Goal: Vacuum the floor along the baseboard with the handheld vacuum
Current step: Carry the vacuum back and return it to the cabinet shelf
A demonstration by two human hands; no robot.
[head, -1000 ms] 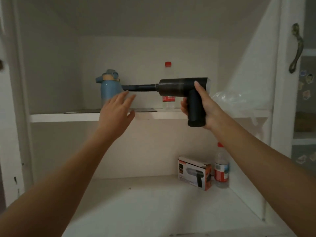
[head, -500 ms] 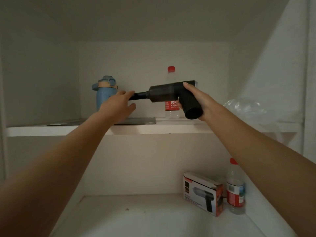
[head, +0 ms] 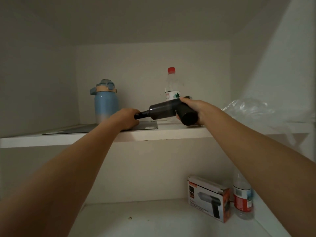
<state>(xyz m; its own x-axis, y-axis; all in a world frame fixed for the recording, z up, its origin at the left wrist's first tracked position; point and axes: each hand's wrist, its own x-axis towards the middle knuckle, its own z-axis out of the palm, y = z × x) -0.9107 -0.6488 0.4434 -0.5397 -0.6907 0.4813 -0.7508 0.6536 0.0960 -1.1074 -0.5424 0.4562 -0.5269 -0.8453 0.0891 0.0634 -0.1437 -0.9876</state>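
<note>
The dark handheld vacuum (head: 164,109) hovers just above the upper shelf (head: 153,133) of a white cabinet, its nozzle pointing left. My right hand (head: 196,108) grips its pistol handle, whose round butt faces me. My left hand (head: 126,118) is closed around the tip of the thin black nozzle, hiding the end of it. No floor or baseboard is in view.
On the upper shelf stand a blue flask (head: 106,101) and a red-capped clear bottle (head: 172,84), with a flat dark mat (head: 102,128) beneath and a clear plastic bag (head: 253,110) at right. The lower shelf holds a vacuum box (head: 208,197) and another bottle (head: 242,200).
The vacuum has come down and moved deeper toward the upper shelf. My left hand went from open and reaching to closed on the nozzle tip. The camera moved closer into the cabinet.
</note>
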